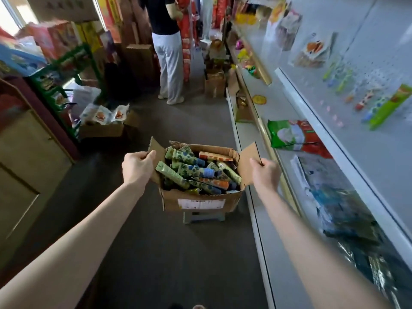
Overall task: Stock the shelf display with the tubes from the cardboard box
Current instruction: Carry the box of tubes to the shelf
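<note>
Box (pixel 200 198) sits mid-aisle, open, between the two hands. Left hand (pixel 136 167) pinches the left flap (pixel 156 150), fingers (pixel 150 155) clamped on its top edge. Right hand (pixel 265 172) does likewise with the right flap (pixel 249 161), cardboard nipped between thumb and fingers. Both flaps stand up and outward.

Tubes (pixel 191 172) lie heaped crisscross inside, just below and between the fingers, untouched. They are mostly green with a leaf print and blue or orange caps (one orange-and-cream piece lies at the far rim). A grey stool (pixel 204 216) shows directly under the box. Whether the box rests on it, I cannot tell.

Shelf (pixel 247 139) runs along the right, white, in several tiers, just beside the box. On it lie a green-and-red packet (pixel 289 136) and, nearer, blurred clear-wrapped goods. Small items hang on the pegboard above. Floor (pixel 178 264) is dark grey. A person (pixel 168 52) stands well up the aisle, back turned. On the left are a carton (pixel 102 128), stacked goods and a wooden cabinet (pixel 29 163).
</note>
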Available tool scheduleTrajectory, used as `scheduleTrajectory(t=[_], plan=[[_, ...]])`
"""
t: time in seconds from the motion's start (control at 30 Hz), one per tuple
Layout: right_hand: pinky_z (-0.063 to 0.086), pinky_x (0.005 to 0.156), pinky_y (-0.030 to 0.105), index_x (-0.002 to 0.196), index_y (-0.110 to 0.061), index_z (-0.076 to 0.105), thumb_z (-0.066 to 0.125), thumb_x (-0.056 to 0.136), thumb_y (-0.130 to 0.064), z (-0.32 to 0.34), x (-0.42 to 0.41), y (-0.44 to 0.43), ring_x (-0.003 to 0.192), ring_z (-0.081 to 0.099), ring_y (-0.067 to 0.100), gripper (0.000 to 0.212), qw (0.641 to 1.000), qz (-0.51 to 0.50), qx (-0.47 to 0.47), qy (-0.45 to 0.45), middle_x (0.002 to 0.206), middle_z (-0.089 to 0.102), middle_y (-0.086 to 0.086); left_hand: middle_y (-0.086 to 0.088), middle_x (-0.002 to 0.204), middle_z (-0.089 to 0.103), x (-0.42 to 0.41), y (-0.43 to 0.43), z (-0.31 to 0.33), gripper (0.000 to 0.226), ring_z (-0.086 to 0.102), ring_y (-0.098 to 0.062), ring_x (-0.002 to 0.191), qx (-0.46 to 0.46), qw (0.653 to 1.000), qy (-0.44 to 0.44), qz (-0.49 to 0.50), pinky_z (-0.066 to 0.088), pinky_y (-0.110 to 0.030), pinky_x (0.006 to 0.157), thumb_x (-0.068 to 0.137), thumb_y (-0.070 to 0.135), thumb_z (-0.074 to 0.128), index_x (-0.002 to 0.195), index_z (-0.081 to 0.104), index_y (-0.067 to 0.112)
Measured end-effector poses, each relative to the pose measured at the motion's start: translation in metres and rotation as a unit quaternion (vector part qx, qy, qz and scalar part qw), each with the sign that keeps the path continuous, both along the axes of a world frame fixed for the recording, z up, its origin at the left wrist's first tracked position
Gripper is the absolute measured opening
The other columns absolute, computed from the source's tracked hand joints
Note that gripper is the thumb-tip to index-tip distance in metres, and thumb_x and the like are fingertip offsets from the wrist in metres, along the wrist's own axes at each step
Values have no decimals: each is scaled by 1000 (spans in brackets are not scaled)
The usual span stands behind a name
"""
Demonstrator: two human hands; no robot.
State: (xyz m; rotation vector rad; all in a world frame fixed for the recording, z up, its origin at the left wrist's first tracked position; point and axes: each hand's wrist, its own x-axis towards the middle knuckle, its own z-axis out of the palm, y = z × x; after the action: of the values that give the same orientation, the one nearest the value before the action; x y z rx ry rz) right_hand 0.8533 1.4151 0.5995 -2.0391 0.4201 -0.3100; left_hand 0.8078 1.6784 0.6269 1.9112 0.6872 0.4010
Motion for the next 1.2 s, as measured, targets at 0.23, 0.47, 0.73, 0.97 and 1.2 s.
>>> scheduleTrajectory(t=[0.23, 0.47, 0.73, 0.97, 1.2], plan=[[30, 62, 28, 79, 4, 66, 58, 90, -19, 11, 88, -4, 72, 48, 22, 27, 998, -67, -16, 0, 75, 57, 13, -9, 64, 53, 146, 1, 0, 36, 46, -21, 62, 14, 997, 7, -77, 37, -29, 59, 89, 27, 59, 60, 55, 7], [30, 60, 28, 76, 1, 66, 57, 90, -22, 2, 170, -10, 70, 51, 23, 29, 980, -200, -8, 11, 71, 57, 10, -5, 51, 40, 290, -16, 5, 42, 34, -23, 53, 41, 977, 14, -208, 28, -29, 49, 86, 26, 58, 52, 47, 4], [26, 58, 30, 51, -14, 41, 57, 90, -21, 21, 206, -30, 61, 41, 22, 43, 940, -339, -31, 9, 56, 44, 5, -8, 59, 48, 403, -71, 32, 39, 42, -23, 59, 29, 934, 1, -357, 34, -29, 53, 88, 27, 57, 64, 58, -4], [30, 57, 33, 55, -3, 52, 60, 87, -21, 60, 201, -69, 61, 49, 28, 38, 885, -463, -41, -5, 56, 50, 14, -8, 70, 55, 436, -150, 65, 22, 48, -21, 70, -13, 887, -34, -460, 38, -31, 63, 90, 24, 58, 74, 60, 8], [39, 60, 30, 75, 12, 65, 65, 82, -17, 119, 165, -112, 63, 51, 22, 29, 842, -530, -2, -99, 64, 56, 13, -7, 78, 62, 440, -216, 110, 12, 57, -21, 75, -82, 843, -95, -523, 45, -31, 67, 84, 13, 59, 75, 64, 8]])
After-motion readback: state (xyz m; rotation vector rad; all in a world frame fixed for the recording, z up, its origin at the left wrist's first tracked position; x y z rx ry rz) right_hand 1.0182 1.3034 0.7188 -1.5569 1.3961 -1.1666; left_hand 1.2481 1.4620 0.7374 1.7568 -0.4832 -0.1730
